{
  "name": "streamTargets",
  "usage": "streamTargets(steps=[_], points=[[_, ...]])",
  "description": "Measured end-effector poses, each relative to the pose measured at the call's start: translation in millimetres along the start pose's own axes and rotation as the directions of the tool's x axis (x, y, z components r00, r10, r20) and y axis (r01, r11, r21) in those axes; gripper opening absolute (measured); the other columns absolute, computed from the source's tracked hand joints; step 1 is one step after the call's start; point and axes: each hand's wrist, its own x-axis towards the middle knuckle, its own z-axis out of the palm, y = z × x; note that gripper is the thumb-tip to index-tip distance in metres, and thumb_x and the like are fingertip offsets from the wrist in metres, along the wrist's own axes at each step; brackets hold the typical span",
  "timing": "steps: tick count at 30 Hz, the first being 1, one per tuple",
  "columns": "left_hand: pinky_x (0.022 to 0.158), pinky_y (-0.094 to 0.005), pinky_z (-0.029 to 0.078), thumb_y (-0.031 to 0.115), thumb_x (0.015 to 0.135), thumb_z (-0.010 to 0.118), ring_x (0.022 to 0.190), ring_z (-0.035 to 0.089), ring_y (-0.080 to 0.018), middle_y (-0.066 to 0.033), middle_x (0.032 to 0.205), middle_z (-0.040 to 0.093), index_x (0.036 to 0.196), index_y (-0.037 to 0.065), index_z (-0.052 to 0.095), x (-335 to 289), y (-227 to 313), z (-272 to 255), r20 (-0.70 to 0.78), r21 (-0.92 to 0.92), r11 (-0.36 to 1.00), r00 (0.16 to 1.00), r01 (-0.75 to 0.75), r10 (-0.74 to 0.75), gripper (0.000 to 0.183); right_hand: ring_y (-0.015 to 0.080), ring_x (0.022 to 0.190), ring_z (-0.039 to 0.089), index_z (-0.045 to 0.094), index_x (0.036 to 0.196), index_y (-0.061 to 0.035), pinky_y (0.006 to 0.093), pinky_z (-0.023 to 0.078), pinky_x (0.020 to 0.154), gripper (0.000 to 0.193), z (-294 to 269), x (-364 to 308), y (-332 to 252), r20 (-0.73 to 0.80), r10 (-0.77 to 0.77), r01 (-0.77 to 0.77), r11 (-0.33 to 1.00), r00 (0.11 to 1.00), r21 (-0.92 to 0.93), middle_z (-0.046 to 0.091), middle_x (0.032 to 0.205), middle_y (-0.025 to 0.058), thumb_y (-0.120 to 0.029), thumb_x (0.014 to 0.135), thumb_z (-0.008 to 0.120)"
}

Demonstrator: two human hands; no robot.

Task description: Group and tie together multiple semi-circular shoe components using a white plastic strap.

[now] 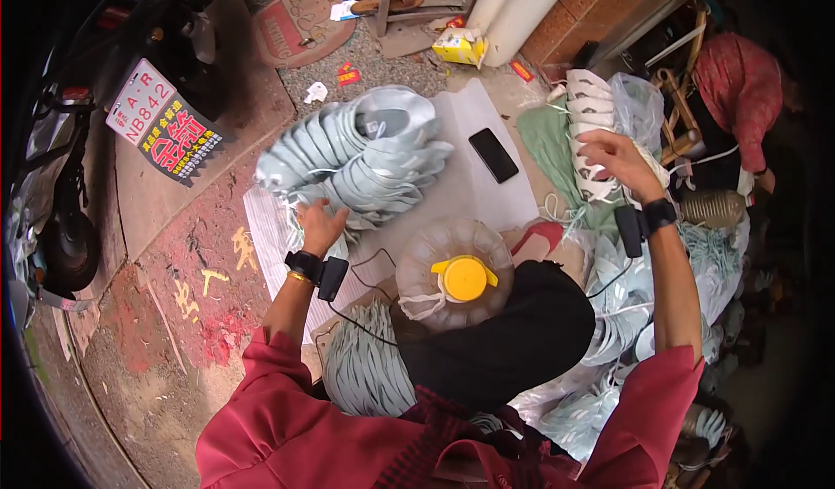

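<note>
Pale blue-grey nested pieces [396,180] are bunched in a curved double row on a white sheet [474,111]. Left hand [322,226] placed at the row's near left end; whether anything is gripped there cannot be told. Right hand [621,160] bent over a white stack [586,99], beside a green bag [541,139]; fingers curled, hold likewise unclear. Judged risks: the row could be toppled by an uneven pull at its end; the dark phone [493,155], just beside it, could be struck by sliding pieces; the black wrist cable [365,327] could be snagged near the jug [419,272].
</note>
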Motion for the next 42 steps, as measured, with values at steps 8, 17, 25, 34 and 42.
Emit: streamTargets(steps=[8, 17, 25, 34, 42], points=[[0.071, -0.031, 0.049, 0.048, 0.081, 0.058, 0.084, 0.061, -0.0214, -0.0127, 0.094, 0.064, 0.114, 0.0, 0.056, -44.9, 37.5, -52.4, 0.766, -0.451, 0.771, 0.638, 0.449, 0.077, 0.058, 0.0112, 0.085, 0.06, 0.057, 0.115, -0.0112, 0.0256, 0.047, 0.071, 0.036, -13.8, -307.3, 125.0, -0.365, 0.543, -0.458, 0.838, 0.756, 0.298, 0.063, 0.099, 0.0012, -0.027, 0.083, 0.06], [0.066, -0.0296, 0.052, 0.05, 0.087, 0.05, 0.077, 0.065, -0.0202, -0.0117, 0.086, 0.064, 0.112, 0.0, 0.055, -37.3, 83.0, -68.4, 0.771, -0.551, 0.75, 0.567, 0.366, 0.29, 0.057, 0.0067, 0.082, 0.059, 0.057, 0.118, -0.019, 0.0181, 0.045, 0.06, 0.036, 49.7, -755.4, 138.6, -0.72, 0.694, -0.401, 0.657, -0.009, 0.638, 0.062, 0.102, -0.0035, -0.033, 0.084, 0.06], [0.066, -0.0323, 0.053, 0.068, 0.077, 0.05, 0.083, 0.063, -0.0261, -0.0228, 0.113, 0.053, 0.129, -0.004, 0.04, -54.5, 117.0, -102.4, 0.71, -0.539, 0.835, 0.595, 0.112, 0.378, 0.09, 0.0054, 0.079, 0.056, 0.06, 0.111, -0.0112, 0.0167, 0.041, 0.064, 0.036, 197.8, -739.1, 45.8, -0.738, 0.672, -0.368, 0.702, 0.057, 0.61, 0.062, 0.093, -0.0028, -0.036, 0.085, 0.058], [0.068, -0.0258, 0.05, 0.045, 0.09, 0.049, 0.082, 0.063, -0.0167, -0.0105, 0.104, 0.063, 0.125, 0.006, 0.049, -42.3, 131.5, -243.4, 0.804, -0.408, 0.908, 0.433, -0.094, 0.407, 0.053, 0.0097, 0.072, 0.053, 0.06, 0.095, -0.0018, 0.0215, 0.04, 0.064, 0.016, 256.7, -643.7, 23.9, -0.832, 0.469, -0.088, 0.881, 0.297, 0.465, 0.059, 0.082, 0.0014, -0.017, 0.088, 0.058], [0.085, -0.0235, 0.045, 0.034, 0.091, 0.051, 0.1, 0.058, -0.0123, -0.008, 0.118, 0.058, 0.128, 0.004, 0.045, 39.0, 119.0, -327.0, 0.363, -0.723, 0.689, 0.874, 0.046, 0.322, 0.048, 0.0147, 0.067, 0.061, 0.063, 0.085, 0.0003, 0.0241, 0.047, 0.063, 0.01, 259.3, -569.9, -0.1, -0.744, 0.345, -0.141, 0.935, 0.572, 0.325, 0.063, 0.076, 0.0075, -0.002, 0.076, 0.067]])
